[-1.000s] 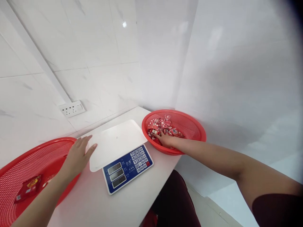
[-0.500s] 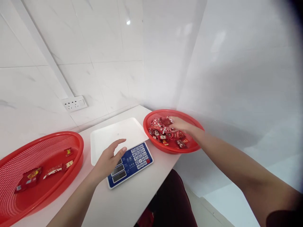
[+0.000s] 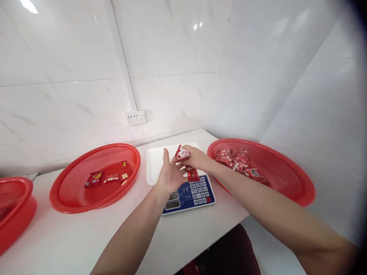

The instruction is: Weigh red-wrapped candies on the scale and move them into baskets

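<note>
My right hand (image 3: 197,158) is closed on small wrapped snack packets: a white-and-red patterned packet (image 3: 182,152) at the fingertips and a red packet (image 3: 193,175) hanging below. Palm up, with thumb and fingers spread, my left hand (image 3: 169,173) is right beside them; its fingertips reach under the packets, and I cannot tell whether they touch. Both hands are over a digital scale with a white weighing pan (image 3: 155,164) and a blue keypad panel (image 3: 200,193), whose display is partly covered by my left hand.
On the right a red mesh basket (image 3: 298,183) holds a pile of red packets (image 3: 242,158). Another red basket (image 3: 61,191) to the left holds several packets (image 3: 94,178). A third basket (image 3: 20,214) is cut off at the left edge. A wall socket (image 3: 136,117) sits behind the table.
My right hand has come out of the right basket with packets and moved left over the scale. My left hand has turned palm up beside it. The view has swung left.
</note>
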Tool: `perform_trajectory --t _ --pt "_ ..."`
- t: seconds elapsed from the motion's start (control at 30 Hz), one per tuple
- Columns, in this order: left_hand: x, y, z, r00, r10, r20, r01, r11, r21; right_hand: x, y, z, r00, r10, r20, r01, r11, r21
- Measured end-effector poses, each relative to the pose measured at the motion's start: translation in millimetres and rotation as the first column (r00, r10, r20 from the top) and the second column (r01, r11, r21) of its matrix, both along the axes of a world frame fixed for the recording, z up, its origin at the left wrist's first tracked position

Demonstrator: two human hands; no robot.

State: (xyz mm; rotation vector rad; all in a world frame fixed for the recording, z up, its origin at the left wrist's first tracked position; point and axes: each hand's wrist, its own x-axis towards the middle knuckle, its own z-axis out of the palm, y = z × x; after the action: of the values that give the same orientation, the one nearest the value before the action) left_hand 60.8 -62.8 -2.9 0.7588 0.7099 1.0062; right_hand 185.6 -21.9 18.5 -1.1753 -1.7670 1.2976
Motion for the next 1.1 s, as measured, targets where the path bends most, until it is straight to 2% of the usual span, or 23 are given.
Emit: perform_trajectory --t 0.13,0.3,0.4,0.63,0.87,0.97,1.1 --pt "-20.6 3.1 -5.3 0.992 -0.019 0.124 0.043 0.979 -0.2 -22.5 6.1 -12.5 0.992 0.121 0.036 -0.12 0.992 -0.03" --pt "-31.1 4.6 -14.1 0.986 0.098 0.132 -0.063 0.966 -0.251 -31.4 9.7 -6.3 0.972 0.235 0.015 -0.232 0.967 -0.105" --pt "-34.9 6.3 -17.4 0.976 0.16 0.149 -0.116 0.957 -0.264 -32.6 10.2 -1.9 0.974 0.226 -0.004 -0.225 0.965 -0.134" --pt "-38.8 4.6 -20.0 0.956 0.255 0.143 -0.206 0.934 -0.29 -38.5 10.6 -0.5 0.99 0.119 -0.078 -0.133 0.968 -0.212" --pt "-51.3 -4.2 -15.9 0.927 0.372 0.049 -0.356 0.914 -0.194 -32.8 14.0 2.7 0.996 -0.036 -0.082 0.022 0.986 -0.166" --pt "-64.0 -5.8 -18.5 0.909 0.416 -0.002 -0.414 0.903 -0.119 -24.5 17.3 -7.9 0.997 -0.082 -0.01 0.08 0.99 -0.114" --pt "-79.5 -8.5 -24.0 0.897 0.437 -0.061 -0.44 0.898 -0.031 -14.7 23.1 -25.8 0.989 -0.09 0.12 0.094 0.995 -0.03"
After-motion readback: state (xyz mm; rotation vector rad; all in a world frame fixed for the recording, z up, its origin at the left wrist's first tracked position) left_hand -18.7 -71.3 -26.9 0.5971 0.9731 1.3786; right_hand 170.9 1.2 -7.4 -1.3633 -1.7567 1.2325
